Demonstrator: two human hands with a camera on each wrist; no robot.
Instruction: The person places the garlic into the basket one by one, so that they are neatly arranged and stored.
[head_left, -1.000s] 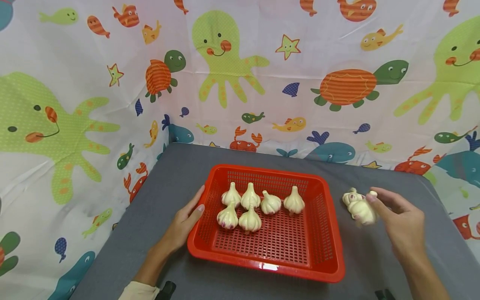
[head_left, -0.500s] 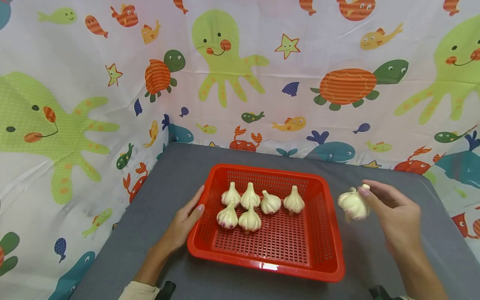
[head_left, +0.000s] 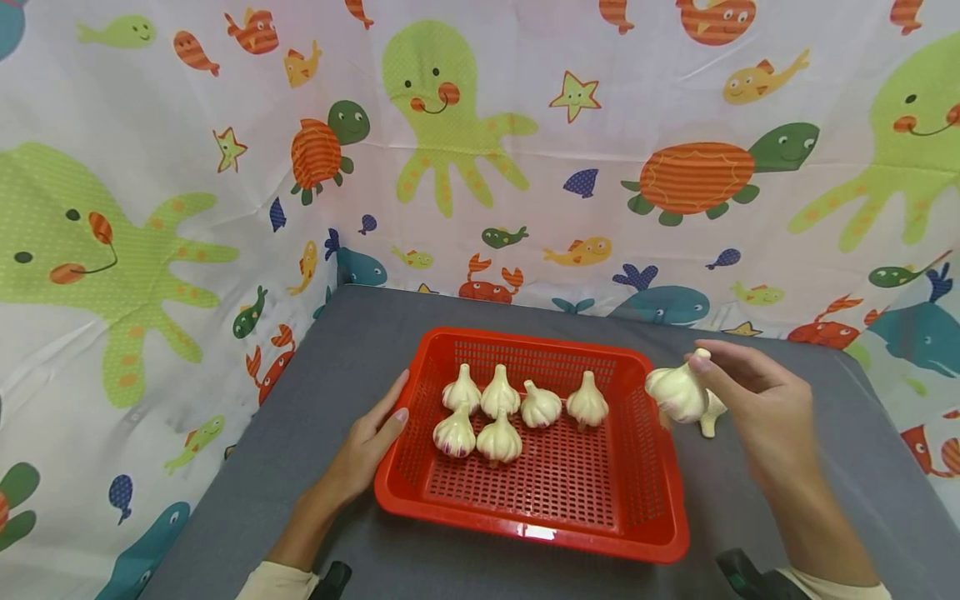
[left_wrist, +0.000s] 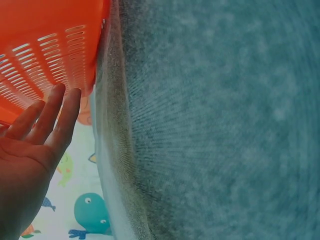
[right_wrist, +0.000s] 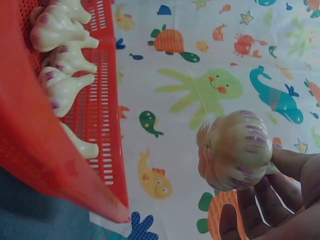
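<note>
My right hand point(head_left: 772, 412) pinches a garlic bulb point(head_left: 677, 393) by its stem, raised beside the right rim of a red plastic basket point(head_left: 555, 546). In the right wrist view, this white bulb point(right_wrist: 235, 152) shows purple streaks and a root tuft pointing away from the fingers. Several more garlic bulbs point(head_left: 499, 440) stand grouped toward the basket's back left. On the cloth behind the right hand lies another garlic bulb point(head_left: 712, 410), partly hidden. My left hand point(head_left: 360, 450) rests at the basket's left side, its fingers point(left_wrist: 65, 117) extended along the slotted outer wall.
A grey cloth point(head_left: 360, 333) covers the table under the basket. Behind and to the left hangs a white curtain point(head_left: 495, 75) printed with sea animals. Dark wrist-camera mounts show near both forearms.
The right hand has lifted one garlic bulb from the cloth on the right and carried it left, up to the basket's rim. The left hand and basket have stayed put.
</note>
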